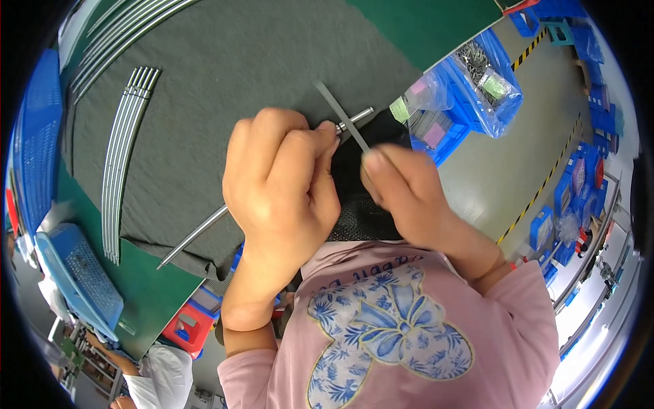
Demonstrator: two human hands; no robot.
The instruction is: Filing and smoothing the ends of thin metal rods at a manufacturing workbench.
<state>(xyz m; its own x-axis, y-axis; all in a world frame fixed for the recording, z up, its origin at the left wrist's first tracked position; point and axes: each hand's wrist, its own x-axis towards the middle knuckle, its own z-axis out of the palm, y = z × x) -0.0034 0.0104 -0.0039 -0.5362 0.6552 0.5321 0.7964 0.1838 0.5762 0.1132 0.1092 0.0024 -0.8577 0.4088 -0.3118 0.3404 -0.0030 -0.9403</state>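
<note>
My left hand [279, 180] is closed round a thin, shiny metal rod [195, 234]. The rod slants from the lower left, passes under my fingers, and its stepped end sticks out on the right. Pinched between the thumb and fingers of my right hand [409, 187] is a narrow, flat grey file [340, 113], slightly blurred. It crosses the rod just beyond my left fingertips and seems to touch it. A bundle of similar metal rods [122, 170] lies on the dark grey cloth [225, 75] to the left.
More long rods [126, 42] lie at the far left. Blue bins [460, 116] with bagged small metal parts stand at the right table edge. Blue baskets [85, 276] and a red bin [189, 328] are on the left. Another person's white sleeve [163, 378] shows at lower left.
</note>
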